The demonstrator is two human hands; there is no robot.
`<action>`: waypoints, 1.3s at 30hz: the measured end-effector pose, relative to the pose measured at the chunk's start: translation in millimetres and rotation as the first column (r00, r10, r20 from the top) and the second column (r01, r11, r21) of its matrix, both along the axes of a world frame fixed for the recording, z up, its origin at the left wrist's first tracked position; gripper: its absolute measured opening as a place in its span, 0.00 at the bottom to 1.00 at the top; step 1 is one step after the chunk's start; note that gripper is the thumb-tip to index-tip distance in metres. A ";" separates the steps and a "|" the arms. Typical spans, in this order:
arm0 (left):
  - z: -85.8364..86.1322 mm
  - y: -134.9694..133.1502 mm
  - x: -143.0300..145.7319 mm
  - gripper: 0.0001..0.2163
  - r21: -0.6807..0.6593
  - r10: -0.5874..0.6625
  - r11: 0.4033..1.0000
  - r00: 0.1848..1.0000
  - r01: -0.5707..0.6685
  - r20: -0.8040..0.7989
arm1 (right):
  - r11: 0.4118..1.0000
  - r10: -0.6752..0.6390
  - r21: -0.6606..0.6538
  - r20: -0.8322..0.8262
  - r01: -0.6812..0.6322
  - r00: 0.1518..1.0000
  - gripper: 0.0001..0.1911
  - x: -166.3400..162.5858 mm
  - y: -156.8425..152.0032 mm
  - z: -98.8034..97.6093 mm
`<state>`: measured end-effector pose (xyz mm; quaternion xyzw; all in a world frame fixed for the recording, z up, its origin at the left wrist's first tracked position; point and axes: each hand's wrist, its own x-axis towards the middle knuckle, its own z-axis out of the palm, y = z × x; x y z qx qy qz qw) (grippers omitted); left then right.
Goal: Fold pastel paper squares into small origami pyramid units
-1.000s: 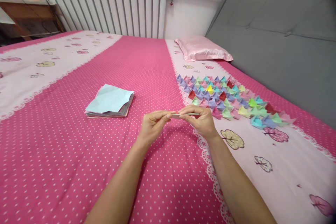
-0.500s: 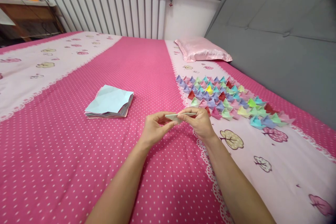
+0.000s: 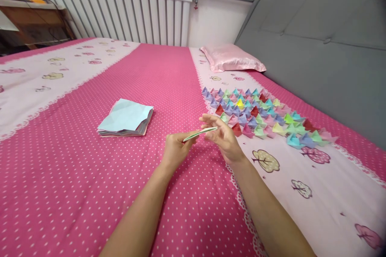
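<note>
My left hand (image 3: 175,148) pinches one end of a flat, folded pale green paper (image 3: 200,133) over the pink dotted bedsheet (image 3: 75,176). My right hand (image 3: 221,136) is beside it with fingers spread, its fingertips at the paper's far end. A stack of coloured paper squares (image 3: 126,118), light blue on top, lies to the left of my hands. Rows of small folded paper boats (image 3: 259,114) in many colours sit on the sheet just beyond my right hand.
A pink pillow (image 3: 232,58) lies at the head of the bed by the grey padded headboard (image 3: 316,44). A white radiator (image 3: 120,12) runs along the far wall, with a wooden shelf (image 3: 33,16) at the far left.
My right hand has let go of its pinch and spread its fingers. The folded paper has tilted and is now gripped by my left hand at its lower end.
</note>
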<state>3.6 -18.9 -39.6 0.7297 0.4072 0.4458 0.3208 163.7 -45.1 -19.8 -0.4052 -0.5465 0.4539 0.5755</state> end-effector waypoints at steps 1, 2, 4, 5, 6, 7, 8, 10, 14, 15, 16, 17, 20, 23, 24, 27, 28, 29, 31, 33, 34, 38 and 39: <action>-0.3 0.7 -0.6 0.08 0.001 0.022 1.000 0.999 -0.022 0.025 | 1.000 0.010 -0.014 -0.016 -0.010 1.000 0.25 0.4 -0.1 0.5; -0.4 1.3 -1.2 0.08 0.010 0.045 0.999 0.998 -0.045 0.042 | 0.999 0.017 -0.029 -0.032 -0.018 0.999 0.24 0.7 -0.1 0.8; -0.2 2.0 -2.2 0.09 0.048 0.083 0.995 0.996 -0.085 0.043 | 0.998 0.018 -0.058 -0.070 -0.023 0.997 0.22 1.0 0.6 0.8; 0.1 2.1 -2.6 0.09 0.071 0.096 0.993 0.995 -0.099 0.033 | 0.997 0.013 -0.072 -0.092 -0.020 0.996 0.20 1.0 1.1 0.4; 0.3 2.1 -2.9 0.10 0.091 0.104 0.990 0.994 -0.105 0.023 | 0.996 0.000 -0.083 -0.116 -0.010 0.993 0.19 0.8 1.6 0.0; 0.4 2.0 -3.1 0.10 0.106 0.107 0.989 0.994 -0.107 0.014 | 0.996 -0.016 -0.093 -0.139 0.003 0.990 0.18 0.4 2.2 -0.5; 0.3 1.8 -3.1 0.11 0.116 0.107 0.987 0.994 -0.107 0.007 | 0.994 -0.033 -0.104 -0.161 0.017 0.986 0.18 -0.1 2.6 -0.9; -0.1 1.4 -3.2 0.11 0.136 0.100 0.986 0.995 -0.098 -0.007 | 0.992 -0.063 -0.122 -0.204 0.039 0.977 0.18 -1.5 3.3 -1.5; -0.5 0.8 -3.5 0.13 0.174 0.100 0.980 0.995 -0.093 -0.031 | 0.984 -0.086 -0.175 -0.286 0.036 0.954 0.18 -5.4 3.5 -1.1; -0.4 0.7 -3.7 0.13 0.183 0.102 0.979 0.994 -0.094 -0.039 | 0.980 -0.092 -0.195 -0.308 0.032 0.947 0.18 -6.7 3.3 -0.8; -0.3 0.6 -3.8 0.13 0.191 0.105 0.977 0.993 -0.094 -0.049 | 0.975 -0.099 -0.219 -0.331 0.025 0.938 0.18 -7.9 3.1 -0.5; -0.2 0.6 -3.9 0.14 0.200 0.105 0.975 0.993 -0.091 -0.061 | 0.970 -0.104 -0.242 -0.355 0.016 0.929 0.18 -9.3 2.7 -0.2; -1.5 0.7 -3.5 0.14 0.253 0.114 0.964 0.989 -0.087 -0.094 | 0.956 -0.106 -0.293 -0.422 -0.025 0.900 0.17 -13.6 0.9 0.6; -5.1 0.7 -2.6 0.14 0.322 0.114 0.945 0.985 -0.066 -0.131 | 0.941 -0.109 -0.335 -0.447 -0.053 0.888 0.16 -18.2 -1.9 1.6; -6.5 0.4 -2.3 0.14 0.340 0.113 0.939 0.983 -0.057 -0.145 | 0.934 -0.111 -0.351 -0.449 -0.061 0.887 0.15 -20.1 -2.9 2.0; -10.0 -0.7 -1.3 0.14 0.379 0.125 0.924 0.973 -0.042 -0.196 | 0.920 -0.133 -0.387 -0.457 -0.062 0.880 0.16 -26.7 -5.3 2.4; -10.8 -1.2 -0.9 0.14 0.390 0.134 0.920 0.967 -0.040 -0.216 | 0.918 -0.143 -0.392 -0.458 -0.055 0.877 0.17 -29.0 -5.6 2.0; -11.4 -1.5 -0.4 0.15 0.395 0.140 0.918 0.961 -0.035 -0.239 | 0.918 -0.151 -0.393 -0.454 -0.045 0.878 0.18 -31.3 -5.6 1.1; -12.2 -1.7 1.1 0.17 0.377 0.131 0.926 0.952 -0.018 -0.276 | 0.925 -0.159 -0.381 -0.430 -0.018 0.889 0.19 -34.4 -4.6 -1.9; -12.3 -1.1 3.2 0.20 0.300 0.090 0.954 0.956 -0.003 -0.278 | 0.940 -0.186 -0.336 -0.378 0.052 0.907 0.20 -34.6 -2.0 -6.2; -12.2 -0.5 4.4 0.22 0.236 0.052 0.972 0.966 0.009 -0.253 | 0.948 -0.215 -0.298 -0.338 0.113 0.916 0.20 -33.4 -0.3 -8.6; -10.6 0.9 8.5 0.30 -0.041 -0.130 0.991 0.991 0.130 -0.002 | 0.933 -0.359 -0.085 -0.114 0.351 0.926 0.16 -22.5 6.9 -16.7; -10.3 0.7 9.3 0.31 -0.077 -0.167 0.982 0.984 0.171 0.053 | 0.921 -0.389 -0.019 -0.046 0.389 0.920 0.14 -19.6 8.1 -17.9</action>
